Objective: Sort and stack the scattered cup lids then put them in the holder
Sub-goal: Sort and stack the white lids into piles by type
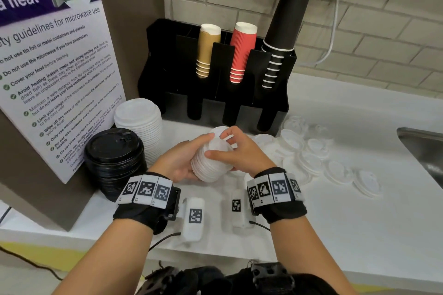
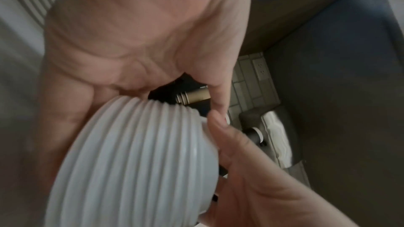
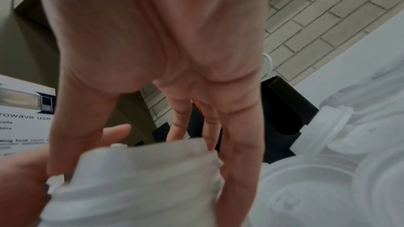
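A short stack of white lids is held tilted above the white counter, between both hands. My left hand cups it from the left and below, thumb near the top lid. My right hand holds it from the right, thumb across the side and fingers on the top lid. Scattered white lids lie on the counter to the right. The black holder stands behind, against the brick wall.
A tall stack of white lids and a stack of black lids stand at the left by a microwave notice. The holder carries tan cups, red cups and black cups. A steel sink is at the right.
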A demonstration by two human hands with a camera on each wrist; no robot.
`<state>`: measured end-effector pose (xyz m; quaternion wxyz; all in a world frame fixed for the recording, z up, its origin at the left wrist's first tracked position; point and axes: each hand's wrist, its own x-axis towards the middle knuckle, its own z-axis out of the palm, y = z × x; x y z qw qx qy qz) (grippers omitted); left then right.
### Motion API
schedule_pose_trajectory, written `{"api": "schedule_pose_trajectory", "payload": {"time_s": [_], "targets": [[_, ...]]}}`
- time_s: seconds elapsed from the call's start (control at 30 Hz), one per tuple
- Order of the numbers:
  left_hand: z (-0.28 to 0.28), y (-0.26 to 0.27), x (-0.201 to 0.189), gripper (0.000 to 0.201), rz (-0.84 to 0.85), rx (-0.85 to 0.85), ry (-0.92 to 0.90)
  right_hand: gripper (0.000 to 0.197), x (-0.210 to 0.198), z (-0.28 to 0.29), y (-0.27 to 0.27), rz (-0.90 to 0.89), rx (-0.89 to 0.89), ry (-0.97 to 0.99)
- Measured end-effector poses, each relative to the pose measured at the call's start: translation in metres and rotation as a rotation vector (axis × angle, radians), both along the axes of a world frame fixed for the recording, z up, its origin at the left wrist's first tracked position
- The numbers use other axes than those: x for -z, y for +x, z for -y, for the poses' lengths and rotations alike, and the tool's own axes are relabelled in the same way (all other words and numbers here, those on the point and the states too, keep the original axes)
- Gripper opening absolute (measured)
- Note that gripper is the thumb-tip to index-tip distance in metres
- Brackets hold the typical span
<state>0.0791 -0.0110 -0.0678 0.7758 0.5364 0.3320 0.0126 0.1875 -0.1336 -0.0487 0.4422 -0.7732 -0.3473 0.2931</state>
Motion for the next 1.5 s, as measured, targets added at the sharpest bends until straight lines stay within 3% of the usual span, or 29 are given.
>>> {"api": "schedule_pose_trajectory", "payload": {"time_s": [0.17,0.3,0.43,0.5,0.57,0.73,0.87,1.03,1.17,1.27,1.37,1.5], "targets": [[0.005,0.003,0.004,0.036,-0.082,-0.018,0.077,0.056,0.009,-0.004,-0.004,0.125,-0.032,-0.12],[0.003,0.002,0.003,0.017,-0.162,0.006,0.34,0.06,0.011,-0.006,-0.005,0.269,-0.068,-0.169],[-0.001,-0.002,-0.002,0.008,-0.164,0.038,0.497,0.035,0.002,-0.008,0.004,0.295,-0.071,-0.135],[-0.003,-0.005,-0.004,0.026,-0.16,0.068,0.584,0.023,-0.012,-0.007,0.019,0.337,0.003,-0.09],[-0.004,-0.008,-0.005,0.044,-0.155,0.101,0.643,0.026,-0.027,-0.01,0.035,0.391,0.036,-0.123],[-0.001,-0.011,-0.006,0.069,-0.133,0.19,0.692,0.036,-0.035,-0.037,0.035,0.526,-0.405,-0.693],[0.001,-0.013,-0.006,0.079,-0.144,0.261,0.718,0.038,-0.023,-0.051,0.023,0.554,-0.486,-0.881],[0.001,-0.013,-0.005,0.088,-0.161,0.304,0.737,0.034,-0.024,-0.049,0.038,0.528,-0.384,-0.639],[0.0,-0.013,-0.005,0.084,-0.154,0.31,0.736,0.021,-0.021,-0.042,0.058,0.55,-0.235,-0.261],[0.0,-0.011,-0.005,0.084,-0.154,0.311,0.741,0.019,-0.021,-0.035,0.069,0.429,-0.076,-0.091],[-0.001,-0.01,-0.005,0.084,-0.159,0.312,0.741,0.029,-0.032,-0.028,0.075,0.206,-0.005,0.039],[-0.003,-0.01,-0.003,0.08,-0.156,0.322,0.751,0.044,-0.054,-0.02,0.072,-0.126,-0.091,0.216]]}}
